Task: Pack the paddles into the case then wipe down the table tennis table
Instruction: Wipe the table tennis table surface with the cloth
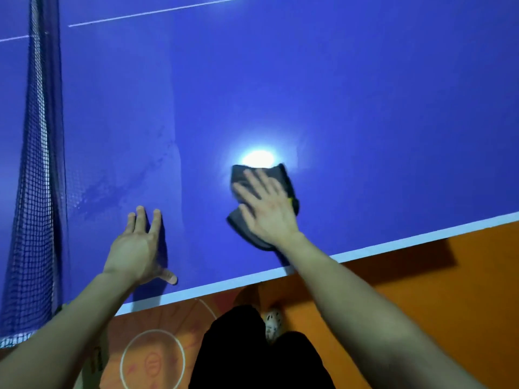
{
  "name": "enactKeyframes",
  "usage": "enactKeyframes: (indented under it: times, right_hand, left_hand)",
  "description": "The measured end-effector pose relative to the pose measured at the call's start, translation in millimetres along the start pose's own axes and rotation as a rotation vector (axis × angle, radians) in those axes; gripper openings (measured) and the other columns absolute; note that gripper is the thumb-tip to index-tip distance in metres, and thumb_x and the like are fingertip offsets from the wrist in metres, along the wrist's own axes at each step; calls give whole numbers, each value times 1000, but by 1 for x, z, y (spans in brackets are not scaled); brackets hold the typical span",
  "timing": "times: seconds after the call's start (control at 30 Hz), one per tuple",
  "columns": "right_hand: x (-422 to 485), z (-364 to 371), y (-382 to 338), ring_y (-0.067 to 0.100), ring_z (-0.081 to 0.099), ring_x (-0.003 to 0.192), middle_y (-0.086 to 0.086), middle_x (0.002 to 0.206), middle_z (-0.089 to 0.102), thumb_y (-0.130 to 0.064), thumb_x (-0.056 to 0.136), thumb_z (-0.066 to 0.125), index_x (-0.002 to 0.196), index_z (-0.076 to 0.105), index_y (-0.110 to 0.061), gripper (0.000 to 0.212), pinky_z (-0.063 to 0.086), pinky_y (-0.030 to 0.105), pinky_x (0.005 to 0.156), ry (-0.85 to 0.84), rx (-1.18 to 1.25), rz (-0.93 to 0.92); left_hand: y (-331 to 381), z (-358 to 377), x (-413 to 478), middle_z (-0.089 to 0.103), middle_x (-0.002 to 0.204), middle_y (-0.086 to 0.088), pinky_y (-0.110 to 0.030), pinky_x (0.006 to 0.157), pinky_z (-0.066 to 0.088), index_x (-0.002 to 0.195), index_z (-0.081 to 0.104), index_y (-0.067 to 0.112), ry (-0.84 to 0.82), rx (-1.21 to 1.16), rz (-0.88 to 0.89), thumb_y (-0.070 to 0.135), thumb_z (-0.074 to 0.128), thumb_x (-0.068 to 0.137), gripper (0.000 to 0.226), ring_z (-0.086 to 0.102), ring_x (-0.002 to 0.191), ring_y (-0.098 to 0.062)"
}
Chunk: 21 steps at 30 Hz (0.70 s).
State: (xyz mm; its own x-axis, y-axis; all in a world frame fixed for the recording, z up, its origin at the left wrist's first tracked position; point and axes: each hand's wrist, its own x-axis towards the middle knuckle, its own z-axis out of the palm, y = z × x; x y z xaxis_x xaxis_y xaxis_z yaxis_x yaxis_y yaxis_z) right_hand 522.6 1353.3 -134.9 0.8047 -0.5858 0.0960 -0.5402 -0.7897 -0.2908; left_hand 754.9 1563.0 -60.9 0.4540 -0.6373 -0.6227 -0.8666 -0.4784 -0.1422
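The blue table tennis table point(337, 94) fills most of the view, its white near edge running along the bottom. My right hand point(266, 209) lies flat with spread fingers on a dark grey cloth point(283, 175), pressing it onto the table near the edge. My left hand point(137, 248) rests flat on the bare table to the left, fingers straight. Damp streaks point(112, 189) show on the surface left of my left hand. No paddles or case are in view.
The dark blue net point(36, 164) stands along the left side. A bright lamp reflection point(258, 158) sits just beyond the cloth. Below the table edge is an orange floor point(421, 290) with white markings, my black trousers and one shoe.
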Motion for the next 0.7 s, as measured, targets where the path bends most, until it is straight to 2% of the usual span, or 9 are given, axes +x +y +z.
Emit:
enactKeyframes:
  times: [0.07, 0.13, 0.23, 0.3, 0.4, 0.47, 0.53, 0.6, 0.7]
  right_hand:
    - [-5, -27, 88, 32, 32, 163, 6, 176, 36, -42, 105, 57, 158, 56, -30, 54, 33, 55, 126, 99, -69, 287]
    - [-10, -48, 146, 34, 31, 162, 7, 176, 35, -46, 106, 53, 160, 53, -29, 56, 33, 58, 125, 129, -128, 547]
    - [12, -41, 121, 37, 24, 164, 8, 179, 28, -50, 107, 46, 164, 47, -27, 61, 24, 62, 129, 151, -160, 796]
    - [38, -23, 49, 40, 20, 165, 9, 180, 24, -49, 104, 49, 166, 43, -24, 67, 20, 61, 130, 99, -124, 690]
    - [67, 11, -76, 39, 9, 168, 9, 181, 19, -48, 104, 51, 167, 42, -25, 68, 17, 60, 130, -78, 13, 222]
    - [74, 23, -118, 36, 3, 169, 7, 182, 16, -48, 107, 49, 168, 41, -28, 64, 14, 58, 132, -179, 75, -25]
    - [80, 28, -103, 34, 10, 169, 6, 181, 23, -45, 108, 51, 164, 48, -28, 59, 15, 54, 133, -174, 104, -164]
    - [83, 19, -45, 33, 22, 166, 6, 178, 32, -42, 106, 57, 158, 56, -28, 54, 21, 52, 132, -81, 116, -162]
    - [85, -17, 85, 31, 31, 163, 4, 175, 37, -44, 105, 60, 157, 58, -30, 54, 31, 54, 127, 77, 14, 176]
  left_hand:
    - [-5, -14, 4, 31, 160, -18, -51, 88, 59, 162, 27, 17, 40, -28, 9, 92, 86, 27, 166, 43, 146, -42]
    - [-16, -24, 14, 51, 136, -8, -43, 72, 56, 145, 50, 26, 93, -21, 35, 81, 93, 35, 130, 63, 116, -36]
    - [-27, -43, 34, 59, 113, 2, -36, 66, 48, 126, 60, 35, 85, -4, 40, 76, 94, 45, 97, 68, 97, -29]
    - [-28, -58, 48, 65, 111, 9, -34, 69, 49, 119, 61, 39, 51, -23, 29, 73, 93, 51, 82, 70, 97, -24]
    - [-23, -82, 74, 71, 110, 8, -34, 72, 51, 115, 63, 35, 78, -20, -15, 61, 94, 58, 69, 72, 98, -26]
    - [-20, -93, 93, 71, 111, 1, -37, 72, 55, 116, 64, 31, 114, -12, -47, 57, 93, 59, 69, 73, 96, -30]
    - [-23, -100, 115, 68, 113, -4, -41, 73, 57, 122, 64, 26, 126, -19, -62, 53, 95, 58, 76, 73, 98, -34]
    - [-20, -116, 131, 63, 115, -7, -46, 74, 57, 128, 62, 24, 127, -37, -44, 48, 99, 57, 84, 70, 105, -37]
    - [-10, -142, 144, 56, 118, -8, -48, 78, 54, 133, 58, 24, 161, -125, -45, 36, 95, 64, 79, 61, 113, -39]
